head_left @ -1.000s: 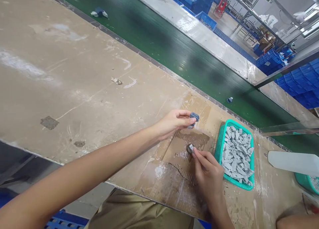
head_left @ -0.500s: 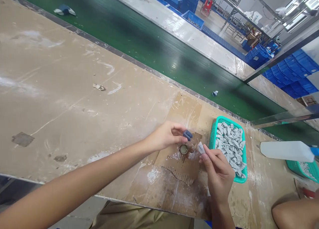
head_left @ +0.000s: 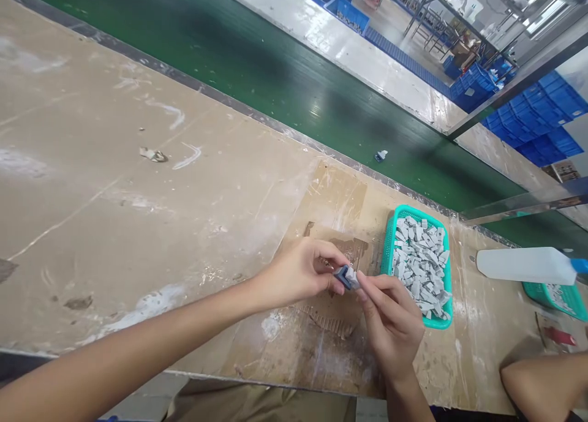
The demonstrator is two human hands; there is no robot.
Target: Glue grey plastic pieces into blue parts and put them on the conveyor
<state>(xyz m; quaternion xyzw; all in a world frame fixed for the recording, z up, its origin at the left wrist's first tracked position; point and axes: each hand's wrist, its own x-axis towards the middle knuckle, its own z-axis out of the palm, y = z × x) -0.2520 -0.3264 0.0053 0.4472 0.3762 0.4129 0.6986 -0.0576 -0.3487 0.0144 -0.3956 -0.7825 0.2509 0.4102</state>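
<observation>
Two grips are working in the middle of my feed. What are they holding?

I'm seeing the left grip (head_left: 298, 272) curled closed around a dark blue piece (head_left: 341, 274), and the right grip (head_left: 390, 324) pinching a pale grey block (head_left: 353, 280).

Are those two pieces touching?

They're touching right between the grips, but I can't tell from here whether they're joined.

What's lying beneath them?

A stained cardboard sheet (head_left: 335, 342) is sitting under both grips on the tabletop (head_left: 138, 226).

And beyond the right grip?

Just past it, a teal plastic basket (head_left: 389, 250) is holding a heap of grey blocks (head_left: 420, 269). Farther out, a white plastic bottle (head_left: 523, 266) is lying on its side, near a second teal basket (head_left: 555, 299).

Is anyone else reaching in?

I'm seeing a co-worker's forearm (head_left: 542, 379) resting at the far right edge, well apart from both grips.
</observation>
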